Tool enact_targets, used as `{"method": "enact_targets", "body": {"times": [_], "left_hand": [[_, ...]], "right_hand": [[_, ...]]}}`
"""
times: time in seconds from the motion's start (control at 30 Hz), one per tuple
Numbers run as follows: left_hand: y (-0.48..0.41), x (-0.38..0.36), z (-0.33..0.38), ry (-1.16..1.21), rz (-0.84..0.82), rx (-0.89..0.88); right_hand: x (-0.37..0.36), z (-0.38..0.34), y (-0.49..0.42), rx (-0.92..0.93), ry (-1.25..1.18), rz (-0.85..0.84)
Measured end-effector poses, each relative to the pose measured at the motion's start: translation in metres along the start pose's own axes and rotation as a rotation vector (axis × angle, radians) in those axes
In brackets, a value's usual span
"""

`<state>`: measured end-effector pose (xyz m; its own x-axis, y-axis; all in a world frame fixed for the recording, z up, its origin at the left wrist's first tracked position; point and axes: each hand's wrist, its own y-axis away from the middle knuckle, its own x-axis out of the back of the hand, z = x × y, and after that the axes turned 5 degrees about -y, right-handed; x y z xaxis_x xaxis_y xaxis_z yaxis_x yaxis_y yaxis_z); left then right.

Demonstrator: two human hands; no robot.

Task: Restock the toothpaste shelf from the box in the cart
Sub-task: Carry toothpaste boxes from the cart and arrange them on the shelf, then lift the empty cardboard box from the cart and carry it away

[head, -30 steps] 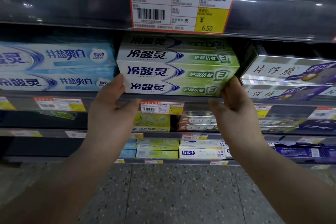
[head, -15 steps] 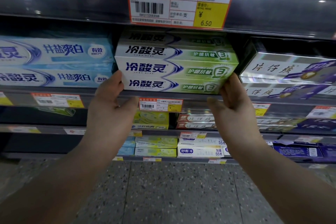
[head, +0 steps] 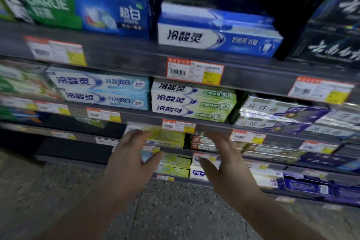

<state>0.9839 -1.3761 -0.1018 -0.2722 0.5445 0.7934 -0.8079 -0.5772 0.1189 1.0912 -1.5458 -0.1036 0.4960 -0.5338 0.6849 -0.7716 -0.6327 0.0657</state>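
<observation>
Toothpaste boxes [head: 192, 101], 3 green-and-white cartons stacked flat, sat on the shelf [head: 210, 125] above the fingers [head: 136, 135]. Their long axes ran left to right along the shelf edge with printed fronts facing out, likely so shoppers could read the brand. The left hand [head: 128, 161] and right hand [head: 226, 163] hung beneath, fingers spread and released, grasping nothing.

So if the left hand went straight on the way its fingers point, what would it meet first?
Most likely the yellow-green boxes one level below the green-and-white stack. The left hand is open, and its fingers point up and forward at them. Blur hides the depth, so the gap is unclear.
</observation>
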Motion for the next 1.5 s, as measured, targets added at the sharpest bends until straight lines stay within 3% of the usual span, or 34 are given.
{"method": "enact_targets", "body": {"times": [0.27,0.53,0.7,0.9,1.13,1.5], "left_hand": [[0.088,0.084,0.022,-0.258,0.071,0.094],[0.193,0.165,-0.002,-0.452,0.1,0.399],[0.244,0.222,-0.04,-0.418,0.161,0.544],[0.293,0.291,-0.115,-0.342,0.163,0.712],[0.361,0.393,-0.242,-0.375,0.217,0.807],[0.389,0.506,-0.391,-0.318,0.264,0.906]], "right_hand": [[0.042,-0.094,0.044,0.12,0.207,-0.303],[0.046,-0.185,0.08,0.224,0.295,-0.5],[0.024,-0.259,0.094,0.339,0.355,-0.568],[-0.047,-0.366,0.104,0.501,0.423,-0.646],[-0.177,-0.503,0.125,0.619,0.387,-0.697],[-0.325,-0.648,0.117,0.607,0.361,-0.754]]}}
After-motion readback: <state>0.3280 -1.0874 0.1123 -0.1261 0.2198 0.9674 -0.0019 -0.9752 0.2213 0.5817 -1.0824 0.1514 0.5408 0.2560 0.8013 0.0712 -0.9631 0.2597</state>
